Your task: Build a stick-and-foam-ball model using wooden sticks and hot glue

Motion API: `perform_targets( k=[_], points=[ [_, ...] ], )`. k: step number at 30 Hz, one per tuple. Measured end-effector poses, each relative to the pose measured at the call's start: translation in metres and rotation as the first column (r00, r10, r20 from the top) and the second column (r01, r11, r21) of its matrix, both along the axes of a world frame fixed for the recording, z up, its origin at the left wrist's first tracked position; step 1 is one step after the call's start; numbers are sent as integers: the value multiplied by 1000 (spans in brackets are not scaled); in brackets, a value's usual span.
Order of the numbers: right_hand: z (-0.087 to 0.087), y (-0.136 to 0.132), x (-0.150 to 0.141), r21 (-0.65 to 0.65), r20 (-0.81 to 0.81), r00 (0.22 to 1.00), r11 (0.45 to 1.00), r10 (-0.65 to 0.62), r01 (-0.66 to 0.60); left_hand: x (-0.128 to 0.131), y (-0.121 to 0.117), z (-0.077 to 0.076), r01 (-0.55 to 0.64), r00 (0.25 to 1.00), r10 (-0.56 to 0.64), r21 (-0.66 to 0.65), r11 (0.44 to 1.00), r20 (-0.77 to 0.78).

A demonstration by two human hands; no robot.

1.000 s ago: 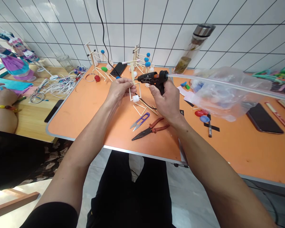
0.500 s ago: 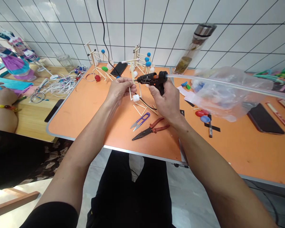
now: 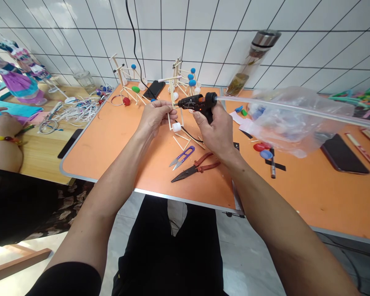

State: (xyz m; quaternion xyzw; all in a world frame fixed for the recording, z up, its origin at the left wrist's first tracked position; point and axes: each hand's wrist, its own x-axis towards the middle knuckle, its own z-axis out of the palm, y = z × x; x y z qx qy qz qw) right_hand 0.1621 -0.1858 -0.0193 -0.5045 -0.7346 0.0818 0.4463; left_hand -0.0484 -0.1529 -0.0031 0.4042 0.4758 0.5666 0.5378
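Observation:
Pinched in the fingers of my left hand (image 3: 156, 116) is a small frame of thin wooden sticks (image 3: 169, 121), with a white cap (image 3: 176, 127) at its lower end. My right hand (image 3: 215, 130) grips a black hot glue gun (image 3: 193, 101), its nozzle at the sticks beside my left fingertips. A long clear glue stick (image 3: 265, 107) juts out of the gun's back to the right. Whether the nozzle touches the wood I cannot tell. Below my hands lie purple thread snips (image 3: 182, 158), pliers with red-brown handles (image 3: 197, 167) and some loose sticks (image 3: 181, 143).
Stick models with coloured balls (image 3: 126, 82) stand by the tiled wall, near a black phone (image 3: 154, 89). A glass bottle (image 3: 249, 61) and a plastic bag (image 3: 296, 119) are on the right, with another phone (image 3: 344, 155). At left, a co-worker's arm (image 3: 6, 139) rests on a wooden table (image 3: 37, 154).
Both hands hold almost the same place throughout. The glue gun's nozzle has dropped very slightly toward the sticks since a second ago.

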Motion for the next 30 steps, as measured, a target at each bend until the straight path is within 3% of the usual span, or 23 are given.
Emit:
perform_targets(
  k=[22,30],
  points=[
    [-4,2,1,44,2,1000,999,22,-22,1,-1,3,-18,1000,18,-14,1000,-13],
    [5,-4,-2,-20,27,1000,1000,-16,16,1,-2,4,-35,999,36,-31,999,12]
  ],
)
